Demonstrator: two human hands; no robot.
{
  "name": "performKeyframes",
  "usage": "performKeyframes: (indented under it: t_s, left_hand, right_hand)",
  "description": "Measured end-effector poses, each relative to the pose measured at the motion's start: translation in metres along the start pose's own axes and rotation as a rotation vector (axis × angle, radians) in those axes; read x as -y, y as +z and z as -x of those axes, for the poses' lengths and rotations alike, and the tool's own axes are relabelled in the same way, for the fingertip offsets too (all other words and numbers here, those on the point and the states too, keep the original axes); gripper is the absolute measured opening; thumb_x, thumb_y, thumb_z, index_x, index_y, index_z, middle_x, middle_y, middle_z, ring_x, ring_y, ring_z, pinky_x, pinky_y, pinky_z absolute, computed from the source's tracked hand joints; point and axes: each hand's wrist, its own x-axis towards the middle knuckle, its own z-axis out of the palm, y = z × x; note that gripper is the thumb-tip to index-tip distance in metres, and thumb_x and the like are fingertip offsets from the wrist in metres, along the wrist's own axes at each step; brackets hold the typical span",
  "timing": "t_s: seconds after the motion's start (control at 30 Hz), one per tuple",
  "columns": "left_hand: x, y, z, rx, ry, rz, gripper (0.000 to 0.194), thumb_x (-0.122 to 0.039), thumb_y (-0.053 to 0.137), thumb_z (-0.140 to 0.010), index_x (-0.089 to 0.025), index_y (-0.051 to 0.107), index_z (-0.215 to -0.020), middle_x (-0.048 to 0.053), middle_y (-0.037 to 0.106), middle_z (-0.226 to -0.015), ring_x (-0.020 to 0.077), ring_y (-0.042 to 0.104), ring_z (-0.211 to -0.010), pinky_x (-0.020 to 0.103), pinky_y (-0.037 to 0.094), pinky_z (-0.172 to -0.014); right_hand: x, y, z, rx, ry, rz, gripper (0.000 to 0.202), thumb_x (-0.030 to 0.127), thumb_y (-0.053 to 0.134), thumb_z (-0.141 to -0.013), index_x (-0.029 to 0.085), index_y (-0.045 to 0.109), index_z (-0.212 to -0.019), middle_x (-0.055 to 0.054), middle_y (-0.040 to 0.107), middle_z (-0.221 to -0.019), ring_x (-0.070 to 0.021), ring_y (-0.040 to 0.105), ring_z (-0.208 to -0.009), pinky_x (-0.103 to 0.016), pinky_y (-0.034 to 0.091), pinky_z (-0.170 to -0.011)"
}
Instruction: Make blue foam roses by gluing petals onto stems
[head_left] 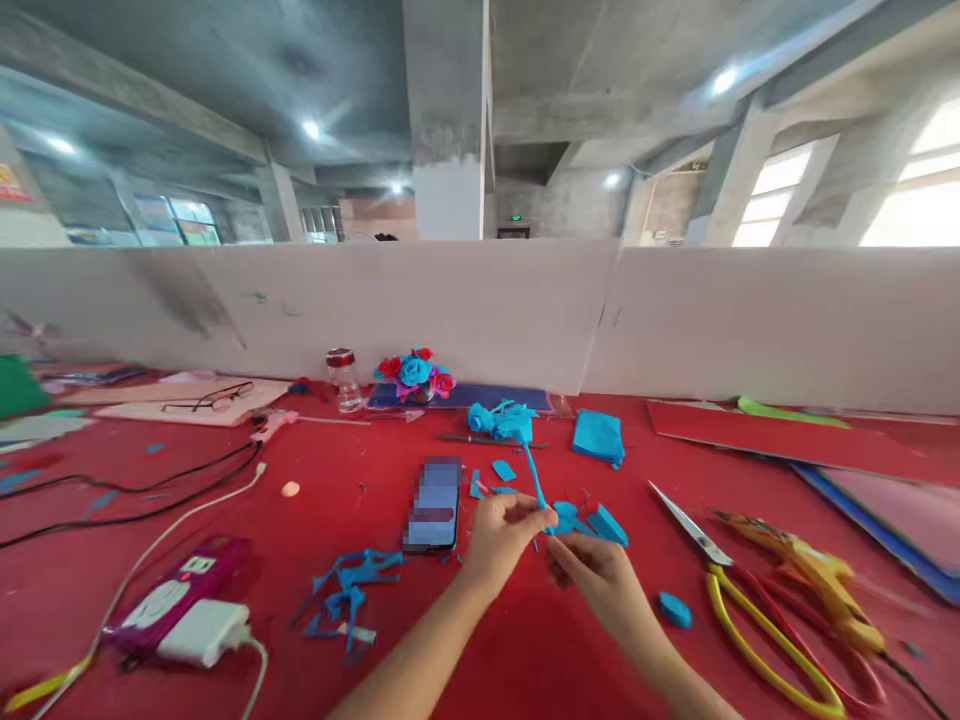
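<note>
My left hand (499, 540) is closed in a pinch around the lower part of a thin blue stem (535, 475). The stem slants up and away toward a bunch of blue crafted flowers (501, 418); whether it joins one of them I cannot make out. Just to the right, my right hand (600, 575) has its fingers curled together by the stem's bottom end, and what lies between them is hidden. Blue cut pieces (607, 525) lie behind my hands, and a smaller blue piece (504, 470) is near the stem.
Left of my hands are a phone (435, 505), blue scraps (352, 590) and a purple power strip (187, 590) with a charger. Scissors (750, 610) and a yellow glue gun (810, 570) lie right. Behind stand a jar (344, 380), a flower arrangement (416, 375) and a white partition (450, 300).
</note>
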Motion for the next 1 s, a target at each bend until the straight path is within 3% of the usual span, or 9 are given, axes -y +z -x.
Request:
performKeyframes:
  t_s: [0.1,0.27,0.37,0.6,0.8,1.0]
  left_hand:
    - [-0.002,0.002,-0.001,0.009,-0.010,0.053,0.019,-0.032,0.070,-0.063,-0.014,0.066,-0.064,0.004,0.067,-0.064,0.0174,0.060,-0.066,0.026,0.044,-0.066]
    - [-0.007,0.001,0.003,0.187,-0.039,0.299,0.029,-0.037,0.063,-0.072,-0.015,0.067,-0.091,0.007,0.069,-0.083,0.0192,0.063,-0.078,0.031,0.045,-0.077]
    - [-0.009,0.001,0.005,0.182,-0.048,0.346,0.032,-0.036,0.066,-0.070,-0.013,0.067,-0.093,0.008,0.069,-0.082,0.0193,0.064,-0.075,0.032,0.045,-0.077]
    - [-0.003,0.004,0.000,0.073,0.006,0.273,0.018,-0.029,0.069,-0.067,-0.013,0.067,-0.074,0.006,0.068,-0.067,0.0156,0.062,-0.067,0.026,0.046,-0.070]
    - [-0.001,0.007,-0.001,-0.032,-0.022,0.181,0.019,-0.030,0.073,-0.060,-0.013,0.065,-0.065,0.005,0.067,-0.063,0.0159,0.060,-0.061,0.026,0.046,-0.062]
    - [-0.002,0.010,0.002,-0.026,0.027,0.124,0.019,-0.030,0.072,-0.059,-0.014,0.065,-0.064,0.004,0.067,-0.063,0.0161,0.060,-0.061,0.025,0.046,-0.061]
  right_hand:
    - [0.006,0.000,0.003,0.041,0.014,-0.088,0.042,0.054,0.058,-0.068,0.015,0.059,-0.054,-0.001,0.054,-0.050,-0.0128,0.049,-0.049,-0.026,0.037,-0.052]
    - [0.011,-0.001,0.008,0.089,0.164,-0.346,0.034,0.048,0.065,-0.065,0.015,0.060,-0.058,-0.001,0.058,-0.056,-0.0092,0.047,-0.049,-0.022,0.035,-0.052]
    - [0.010,-0.003,0.009,0.125,0.208,-0.394,0.032,0.046,0.066,-0.066,0.016,0.059,-0.059,0.002,0.055,-0.054,-0.0066,0.042,-0.046,-0.020,0.032,-0.048]
    - [0.001,-0.005,0.003,0.108,0.077,-0.140,0.037,0.051,0.057,-0.071,0.016,0.059,-0.060,0.000,0.055,-0.053,-0.0102,0.046,-0.048,-0.024,0.036,-0.051]
    - [-0.007,-0.001,0.005,0.056,-0.034,0.080,0.033,0.043,0.047,-0.079,0.018,0.055,-0.060,0.000,0.053,-0.050,-0.0133,0.050,-0.048,-0.026,0.038,-0.051]
    - [0.001,-0.004,0.009,0.079,-0.044,0.161,0.037,0.041,0.045,-0.080,0.019,0.049,-0.051,0.001,0.047,-0.044,-0.0124,0.046,-0.044,-0.025,0.036,-0.049]
